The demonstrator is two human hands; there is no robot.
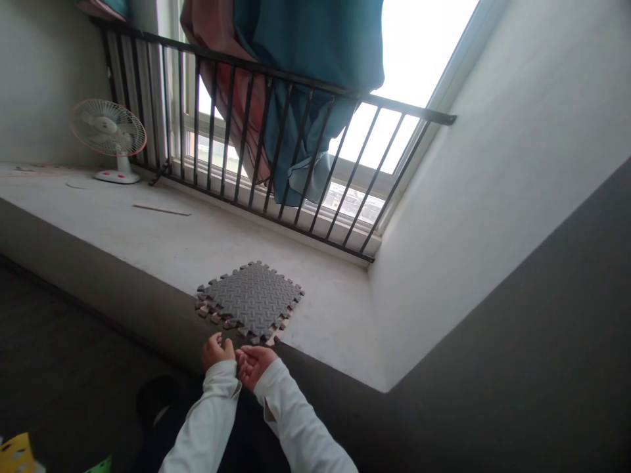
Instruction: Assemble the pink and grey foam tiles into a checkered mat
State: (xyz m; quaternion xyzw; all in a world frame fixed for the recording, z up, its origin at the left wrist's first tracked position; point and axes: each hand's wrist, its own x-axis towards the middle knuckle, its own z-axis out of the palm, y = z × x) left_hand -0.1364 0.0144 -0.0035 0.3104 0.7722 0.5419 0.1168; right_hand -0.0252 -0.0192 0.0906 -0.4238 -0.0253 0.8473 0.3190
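Observation:
A stack of grey foam puzzle mats (254,295) with interlocking teeth lies on the white window ledge, its near corner at the ledge's front edge. The top mat shows a raised tread pattern, and lighter brownish teeth stick out beneath it. Just in front of that corner is my left hand (218,351), fingers loosely curled and the thumb apart from them. Beside it, almost touching, my right hand (255,365) is turned partly palm up with its fingers loosely bent. Nothing shows in either hand. Both wrists are in white sleeves.
Black metal railing (290,151) runs along the window behind the ledge, with a teal and pink curtain (310,39) hanging there. A small fan (108,131) and a thin strip (162,209) sit on the ledge's left part. Yellow (18,453) and green pieces lie at bottom left.

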